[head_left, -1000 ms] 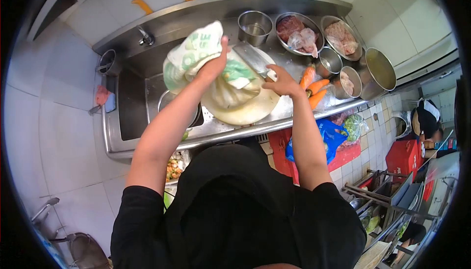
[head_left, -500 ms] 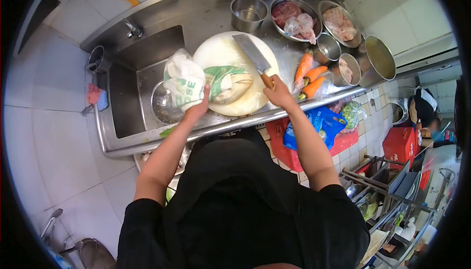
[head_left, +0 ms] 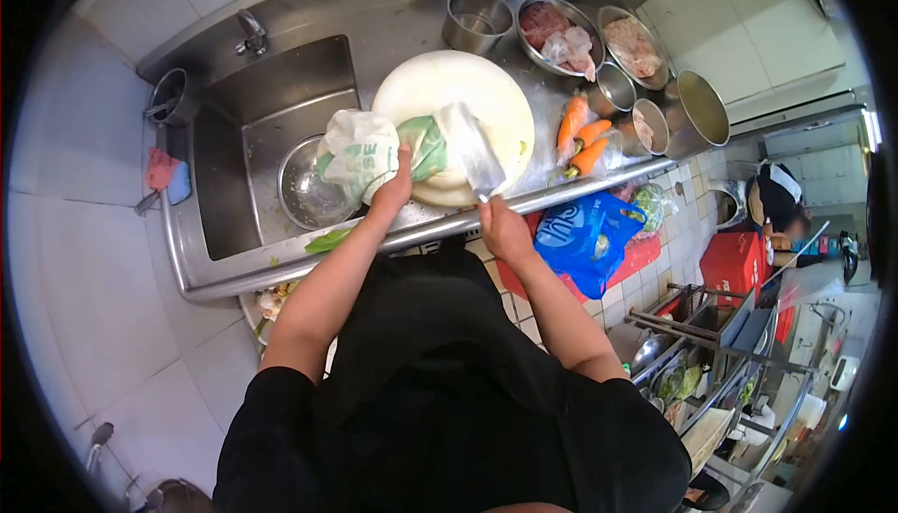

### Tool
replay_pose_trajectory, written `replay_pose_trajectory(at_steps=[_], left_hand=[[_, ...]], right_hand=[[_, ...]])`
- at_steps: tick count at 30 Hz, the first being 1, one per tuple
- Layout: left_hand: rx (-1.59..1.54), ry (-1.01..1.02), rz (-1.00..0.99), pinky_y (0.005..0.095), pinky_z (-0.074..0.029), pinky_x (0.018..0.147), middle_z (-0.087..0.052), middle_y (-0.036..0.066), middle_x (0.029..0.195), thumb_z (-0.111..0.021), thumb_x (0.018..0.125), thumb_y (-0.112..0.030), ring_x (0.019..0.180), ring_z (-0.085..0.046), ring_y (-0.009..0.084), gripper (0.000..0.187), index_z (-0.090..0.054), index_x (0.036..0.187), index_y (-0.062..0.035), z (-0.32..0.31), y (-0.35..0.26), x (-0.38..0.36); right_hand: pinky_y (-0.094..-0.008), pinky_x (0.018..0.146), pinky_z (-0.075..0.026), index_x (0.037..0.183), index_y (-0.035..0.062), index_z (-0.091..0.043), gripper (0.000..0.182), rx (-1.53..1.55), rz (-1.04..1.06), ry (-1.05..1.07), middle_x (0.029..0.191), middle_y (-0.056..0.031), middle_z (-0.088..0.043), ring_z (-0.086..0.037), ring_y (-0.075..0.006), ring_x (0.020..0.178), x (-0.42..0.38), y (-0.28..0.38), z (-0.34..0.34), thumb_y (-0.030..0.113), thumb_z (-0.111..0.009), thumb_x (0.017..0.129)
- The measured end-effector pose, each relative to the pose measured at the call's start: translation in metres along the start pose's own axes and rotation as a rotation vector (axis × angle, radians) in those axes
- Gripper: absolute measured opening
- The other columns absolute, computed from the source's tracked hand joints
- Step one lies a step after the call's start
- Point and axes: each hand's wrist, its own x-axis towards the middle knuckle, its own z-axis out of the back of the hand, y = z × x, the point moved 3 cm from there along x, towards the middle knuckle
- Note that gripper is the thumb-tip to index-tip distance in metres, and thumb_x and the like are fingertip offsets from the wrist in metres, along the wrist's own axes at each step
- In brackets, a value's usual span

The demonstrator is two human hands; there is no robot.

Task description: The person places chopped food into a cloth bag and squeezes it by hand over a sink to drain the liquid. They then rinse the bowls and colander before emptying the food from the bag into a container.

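Note:
My left hand point(head_left: 394, 186) is closed on a crumpled white cloth point(head_left: 358, 156) with green print and lettering. The cloth's left part bulges over the sink edge, and its green part lies across the round white cutting board point(head_left: 402, 78). In my right hand point(head_left: 506, 232) is the handle of a cleaver point(head_left: 485, 173), gripped at the board's near edge. The broad blade points away from me over the board, overlapping the cloth's right end, and is partly blurred.
Left of the board is a sink point(head_left: 224, 167) with a metal bowl point(head_left: 297, 197). Carrots point(head_left: 587, 155), a bowl of meat point(head_left: 547, 22) and metal pots point(head_left: 700, 115) stand to the right. A blue bag point(head_left: 585, 242) rests below the counter edge. Another person point(head_left: 781, 197) is far right.
The cleaver has come down and left toward me, its blade now overlapping the cloth. My left hand has shifted slightly right and up with the cloth. The whole view has shifted a little.

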Motion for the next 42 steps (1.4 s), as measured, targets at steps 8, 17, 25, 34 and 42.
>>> replay_pose_trajectory(at_steps=[8, 17, 25, 34, 42], left_hand=[[0.213, -0.138, -0.116, 0.0380, -0.033, 0.112, -0.056, 0.020, 0.140, -0.047, 0.102, -0.045, 0.132, -0.048, 0.0366, 0.055, -0.056, 0.136, -0.0013, 0.025, 0.019, 0.019], [0.210, -0.096, -0.049, 0.0379, -0.030, 0.115, -0.053, 0.020, 0.143, -0.041, 0.103, -0.044, 0.134, -0.045, 0.0379, 0.055, -0.056, 0.137, -0.0031, 0.019, 0.032, 0.023], [0.216, -0.155, -0.028, 0.0384, -0.029, 0.116, -0.053, 0.021, 0.143, -0.041, 0.102, -0.047, 0.136, -0.044, 0.0378, 0.059, -0.055, 0.138, -0.0024, 0.014, 0.019, -0.001], [0.479, -0.357, -0.271, 0.0391, -0.028, 0.116, -0.049, 0.019, 0.148, -0.042, 0.102, -0.044, 0.138, -0.041, 0.0387, 0.058, -0.051, 0.142, -0.0033, -0.008, 0.024, -0.010], [0.090, -0.115, 0.044, 0.0379, -0.028, 0.116, -0.051, 0.019, 0.146, -0.042, 0.103, -0.045, 0.136, -0.043, 0.0385, 0.057, -0.053, 0.141, -0.0033, -0.004, 0.017, -0.021]], right_hand=[[-0.0375, 0.053, -0.045, 0.095, 0.0038, -0.059, 0.036, 0.461, 0.087, -0.252, 0.067, -0.0078, -0.056, -0.051, -0.0207, 0.055, -0.002, 0.077, 0.109, 0.035, -0.047, 0.106], [-0.0596, 0.085, -0.049, 0.106, -0.0063, -0.058, 0.052, -0.320, 0.133, 0.048, 0.092, -0.0352, -0.065, -0.062, -0.0541, 0.093, 0.000, -0.024, -0.033, 0.043, -0.043, 0.103], [-0.0492, 0.056, -0.040, 0.080, 0.0011, -0.054, 0.048, 0.391, 0.345, -0.528, 0.062, -0.0197, -0.052, -0.050, -0.0437, 0.057, 0.009, 0.108, 0.165, 0.041, -0.045, 0.105], [-0.0602, 0.084, -0.048, 0.108, -0.0010, -0.063, 0.044, -0.177, 0.012, 0.041, 0.095, -0.0346, -0.066, -0.063, -0.0524, 0.096, 0.008, -0.014, 0.005, 0.041, -0.053, 0.100], [-0.0399, 0.054, -0.043, 0.085, 0.0014, -0.054, 0.032, 0.515, 0.445, -0.584, 0.061, -0.0110, -0.052, -0.053, -0.0257, 0.056, 0.004, 0.052, 0.125, 0.028, -0.054, 0.102]])
